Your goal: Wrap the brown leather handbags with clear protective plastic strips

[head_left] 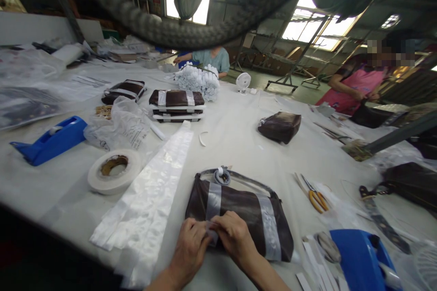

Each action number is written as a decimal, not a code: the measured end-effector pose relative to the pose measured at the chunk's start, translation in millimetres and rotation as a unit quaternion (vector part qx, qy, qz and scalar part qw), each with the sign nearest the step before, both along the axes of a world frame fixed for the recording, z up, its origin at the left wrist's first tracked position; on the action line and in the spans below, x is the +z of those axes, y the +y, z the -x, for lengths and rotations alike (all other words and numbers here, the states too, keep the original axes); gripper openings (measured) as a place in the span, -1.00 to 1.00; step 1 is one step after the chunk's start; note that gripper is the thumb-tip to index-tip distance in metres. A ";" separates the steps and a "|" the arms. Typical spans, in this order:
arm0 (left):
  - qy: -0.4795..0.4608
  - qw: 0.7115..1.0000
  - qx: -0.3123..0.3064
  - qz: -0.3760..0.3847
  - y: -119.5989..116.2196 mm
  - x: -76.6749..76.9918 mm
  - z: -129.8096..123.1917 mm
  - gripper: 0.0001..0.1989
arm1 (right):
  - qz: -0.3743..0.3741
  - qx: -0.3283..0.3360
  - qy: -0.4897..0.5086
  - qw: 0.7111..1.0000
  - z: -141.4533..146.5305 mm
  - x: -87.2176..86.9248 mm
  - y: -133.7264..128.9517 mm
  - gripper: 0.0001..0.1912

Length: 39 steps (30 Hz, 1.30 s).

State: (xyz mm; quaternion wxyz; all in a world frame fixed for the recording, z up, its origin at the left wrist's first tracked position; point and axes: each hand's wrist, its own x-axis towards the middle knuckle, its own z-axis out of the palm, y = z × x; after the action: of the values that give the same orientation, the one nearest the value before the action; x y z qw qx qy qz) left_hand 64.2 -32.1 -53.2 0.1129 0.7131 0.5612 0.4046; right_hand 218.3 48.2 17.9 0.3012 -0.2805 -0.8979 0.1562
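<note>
Item: dark brown bag (239,213) lying near on the white table (239,136), left hand (189,250) and right hand (234,236) pinching its left white strip (213,207) closed at the near edge, smoothing apparently following; tape roll (114,170) left, scissors (316,195) right, nothing obstructing.
</note>
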 end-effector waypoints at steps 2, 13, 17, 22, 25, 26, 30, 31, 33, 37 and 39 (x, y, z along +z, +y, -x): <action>-0.003 1.000 0.025 -0.001 4.0 -0.2 -4.6 -0.86 | 0.033 -0.025 0.007 0.999 0.8 -2.5 4.9 -0.75; -0.035 0.994 0.101 -0.010 23.5 6.6 -8.1 -0.96 | 0.055 -0.095 -0.065 0.992 5.2 -13.2 35.2 -0.90; -0.025 0.992 0.119 -0.017 25.0 4.1 -9.2 -0.95 | 0.060 -0.090 -0.084 0.991 7.4 -13.9 43.4 -0.90; 0.058 0.990 0.112 -0.063 23.3 6.0 -9.0 -0.87 | 0.108 -0.089 -0.094 0.986 7.7 -12.3 49.8 -0.94; 0.160 0.973 0.063 -0.153 20.1 6.5 -13.5 -0.76 | 0.124 -0.083 -0.099 0.984 6.8 -12.6 52.7 -0.89; 0.199 0.966 0.047 -0.160 18.8 5.1 -16.1 -0.68 | 0.126 -0.082 -0.099 0.984 6.3 -12.9 53.4 -0.87; 0.308 0.943 0.044 -0.116 14.8 -11.7 -27.7 -0.27 | 0.127 -0.098 -0.085 0.983 5.3 -16.8 54.0 -0.93; 0.319 0.940 0.049 -0.111 14.7 -17.4 -29.9 -0.21 | 0.126 -0.105 -0.079 0.983 5.7 -18.5 53.5 -0.95; 0.325 0.938 0.059 -0.109 15.5 -27.6 -33.1 -0.12 | 0.118 -0.122 -0.064 0.983 7.2 -22.8 51.9 -0.92; 0.323 0.937 0.078 -0.106 19.6 -34.9 -34.9 -0.08 | 0.087 -0.151 -0.023 0.984 9.9 -28.7 47.2 -0.95; 0.329 0.936 0.081 -0.100 20.5 -33.7 -34.1 -0.12 | 0.071 -0.159 0.004 0.985 4.8 -27.4 42.8 -0.94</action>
State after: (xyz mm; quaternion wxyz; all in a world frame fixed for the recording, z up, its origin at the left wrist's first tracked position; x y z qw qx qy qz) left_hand 98.3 -11.6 -86.9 -0.1832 0.7658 0.5797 0.2095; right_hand 213.5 90.9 -9.5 0.3047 -0.4394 -0.8276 0.1709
